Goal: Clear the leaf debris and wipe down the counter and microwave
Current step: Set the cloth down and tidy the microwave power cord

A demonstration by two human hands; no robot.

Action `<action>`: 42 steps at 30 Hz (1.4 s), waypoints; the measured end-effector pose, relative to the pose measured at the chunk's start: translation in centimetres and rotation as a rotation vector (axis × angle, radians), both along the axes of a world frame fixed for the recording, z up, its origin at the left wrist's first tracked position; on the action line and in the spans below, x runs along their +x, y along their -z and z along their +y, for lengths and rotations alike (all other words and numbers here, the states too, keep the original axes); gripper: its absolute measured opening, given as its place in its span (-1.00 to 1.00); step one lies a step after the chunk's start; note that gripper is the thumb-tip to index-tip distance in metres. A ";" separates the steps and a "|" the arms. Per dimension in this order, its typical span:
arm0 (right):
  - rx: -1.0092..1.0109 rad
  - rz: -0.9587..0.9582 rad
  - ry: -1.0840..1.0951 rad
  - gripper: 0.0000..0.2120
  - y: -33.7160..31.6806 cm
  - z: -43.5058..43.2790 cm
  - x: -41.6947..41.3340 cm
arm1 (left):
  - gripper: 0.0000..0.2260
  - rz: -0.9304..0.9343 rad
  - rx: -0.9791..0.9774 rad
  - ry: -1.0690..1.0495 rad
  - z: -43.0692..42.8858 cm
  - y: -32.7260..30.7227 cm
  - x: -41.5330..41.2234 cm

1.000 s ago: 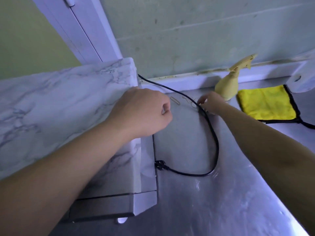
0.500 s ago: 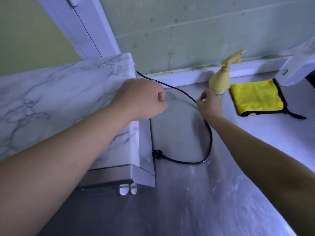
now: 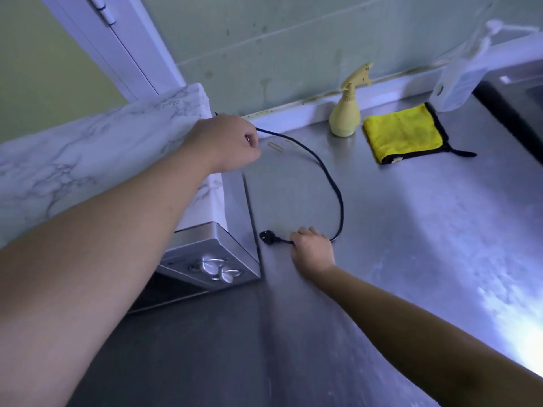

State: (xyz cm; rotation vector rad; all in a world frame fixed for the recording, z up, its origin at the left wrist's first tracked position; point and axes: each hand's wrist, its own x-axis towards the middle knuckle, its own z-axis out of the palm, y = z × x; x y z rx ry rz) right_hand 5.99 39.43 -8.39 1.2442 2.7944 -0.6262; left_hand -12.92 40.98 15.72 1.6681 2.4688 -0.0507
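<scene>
Gripping the black power cord just behind its three-pin black plug, the right hand rests knuckles-up on the brushed grey steel surface, its fingers curled tight round the lead. From that hand the cord loops away to the right, then arcs back toward the wall and passes under the left hand.

The left hand sits at the rear right corner of the boxy microwave with a white marble-patterned top, which stands on the left of the surface with its two silver knobs facing the camera. Its fingers are curled in, and the cord comes out right at their tips; whether they pinch the cord, hold something else or hold nothing cannot be told.

One thin, pale tan leaf sliver lies flat on the surface just right of the left hand, inside the cord's loop.

Further back, near the wall, a pale yellow plastic trigger spray bottle stands upright. Just beside it to the right lies a folded bright yellow microfibre cloth with black edging. A clear plastic bottle stands beyond the cloth.
</scene>
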 end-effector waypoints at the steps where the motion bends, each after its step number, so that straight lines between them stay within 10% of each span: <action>1: -0.025 0.039 0.054 -0.80 -0.3 -0.4 0.9 | -0.71 0.011 -0.009 0.001 -0.3 -0.1 0.3; 11: -0.535 0.796 0.654 -0.75 -5.6 -8.7 14.4 | -0.79 -0.641 0.546 0.126 -16.3 3.6 12.9; 17: -0.871 1.085 0.752 -0.82 -9.8 -12.8 19.0 | -0.91 -1.434 0.023 -0.949 -20.6 12.5 19.2; 20: -0.898 1.093 0.719 -0.79 -11.2 -13.4 20.8 | -0.89 -1.690 0.162 -1.191 -20.5 14.5 20.2; 25: -0.986 1.047 0.579 -0.74 -12.6 -13.6 23.4 | -0.86 -1.802 0.340 -0.975 -20.0 12.9 20.6; 30: -0.886 0.818 0.401 -0.74 -13.5 -15.4 23.9 | -0.76 -1.537 0.225 -0.627 -19.8 10.4 21.6; 42: -0.835 0.749 0.497 -0.72 -14.9 -20.1 18.2 | -0.70 -1.875 0.299 -0.546 -24.3 7.8 18.6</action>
